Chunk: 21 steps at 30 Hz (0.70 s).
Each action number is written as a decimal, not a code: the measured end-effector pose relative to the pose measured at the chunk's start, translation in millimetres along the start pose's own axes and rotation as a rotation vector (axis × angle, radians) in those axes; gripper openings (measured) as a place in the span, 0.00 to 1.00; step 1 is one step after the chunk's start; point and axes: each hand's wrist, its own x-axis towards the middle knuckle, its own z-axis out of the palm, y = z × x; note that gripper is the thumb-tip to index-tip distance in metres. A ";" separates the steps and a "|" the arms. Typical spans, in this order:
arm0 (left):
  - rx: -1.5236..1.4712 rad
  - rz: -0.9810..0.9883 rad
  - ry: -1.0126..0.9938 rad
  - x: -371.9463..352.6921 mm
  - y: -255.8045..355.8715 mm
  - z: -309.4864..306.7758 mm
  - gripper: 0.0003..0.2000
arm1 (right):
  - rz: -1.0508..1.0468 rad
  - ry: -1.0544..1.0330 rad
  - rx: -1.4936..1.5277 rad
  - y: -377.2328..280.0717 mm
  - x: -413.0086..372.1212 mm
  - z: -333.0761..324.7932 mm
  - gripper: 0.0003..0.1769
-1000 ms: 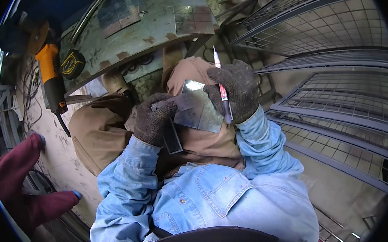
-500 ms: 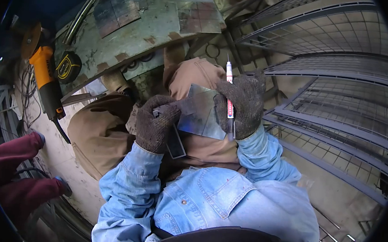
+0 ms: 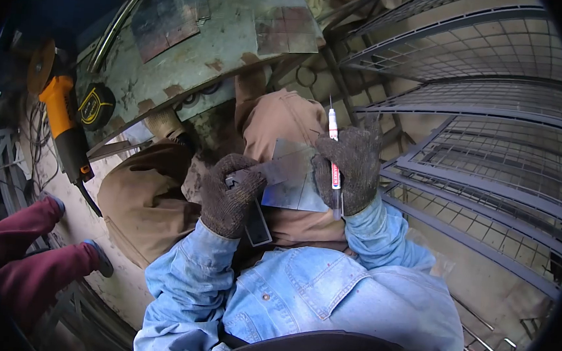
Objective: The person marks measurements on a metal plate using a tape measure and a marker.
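My left hand (image 3: 231, 195), in a dark knitted glove, is closed on what looks like a metal try square (image 3: 259, 227). Its dark stock hangs below my fist, and a thin blade reaches right over a metal sheet (image 3: 293, 192). The shiny sheet, with faint lines on it, rests on my lap. My gloved right hand (image 3: 356, 171) grips a white and red marker (image 3: 333, 124), its needle-like tip pointing up and away from me. That hand is at the sheet's right edge; whether its fingers also pinch the sheet is hidden.
A worn metal table (image 3: 228, 51) ahead bears sheet pieces (image 3: 288, 29) and a tape measure (image 3: 97, 106). An orange angle grinder (image 3: 62, 111) is at its left. Grey wire-mesh racks (image 3: 485, 150) stand right. Another person's maroon-clad legs (image 3: 47, 250) are at left.
Both hands, the try square and the sheet sit slightly lower in view. The marker has shifted a little down and right. Both grips look the same.
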 end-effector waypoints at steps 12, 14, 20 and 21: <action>-0.009 0.031 0.020 3.3 -10.5 -1.8 0.12 | -0.034 0.043 0.040 1.0 11.6 3.0 0.18; -0.020 0.045 0.021 3.0 -13.1 -1.1 0.12 | -0.041 0.043 0.032 1.1 11.0 2.7 0.18; -0.080 0.069 0.049 2.1 -14.1 1.7 0.13 | -0.025 0.028 0.006 0.7 9.5 3.6 0.17; -0.050 0.063 0.050 3.0 -16.6 0.6 0.12 | -0.003 0.030 0.021 1.6 6.9 6.6 0.17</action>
